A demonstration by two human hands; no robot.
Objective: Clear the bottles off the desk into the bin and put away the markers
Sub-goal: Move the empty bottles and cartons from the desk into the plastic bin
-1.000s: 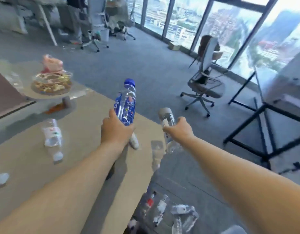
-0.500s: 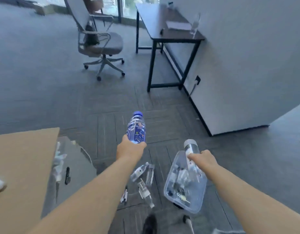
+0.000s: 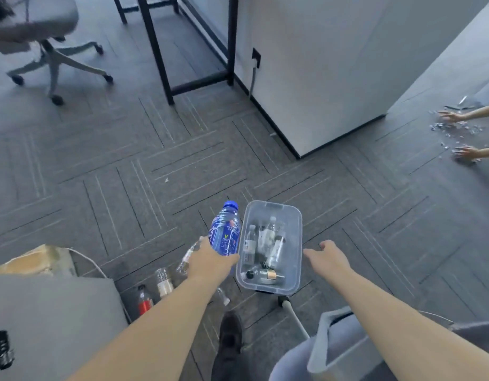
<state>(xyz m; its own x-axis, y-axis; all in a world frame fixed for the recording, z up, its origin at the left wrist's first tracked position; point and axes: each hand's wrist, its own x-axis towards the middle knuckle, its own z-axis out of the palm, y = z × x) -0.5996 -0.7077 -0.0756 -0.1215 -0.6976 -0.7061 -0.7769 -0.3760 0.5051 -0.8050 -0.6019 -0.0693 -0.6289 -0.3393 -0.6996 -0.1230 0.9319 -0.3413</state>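
The bottle-clearing step is in hand. A blue-labelled bottle (image 3: 224,233) is gripped by the left hand (image 3: 210,261) just beside the clear bin (image 3: 297,243); the right hand (image 3: 330,257) is spread empty. Next, the bottle needs shifting over the rim and releasing.

Bright blue cap and deep blue label with white lettering on the bottle (image 3: 224,232) in my left grip (image 3: 210,261). Beside it, the bin (image 3: 269,285) is clear, see-through plastic, with clear bottles inside carrying white labels and dark caps. Under everything, the floor (image 3: 127,171) is dark grey carpet tile, striped with thin pale lines that switch direction tile to tile. A red bottle (image 3: 144,301) with a black cap lies on it. My shoe (image 3: 231,332) is black.
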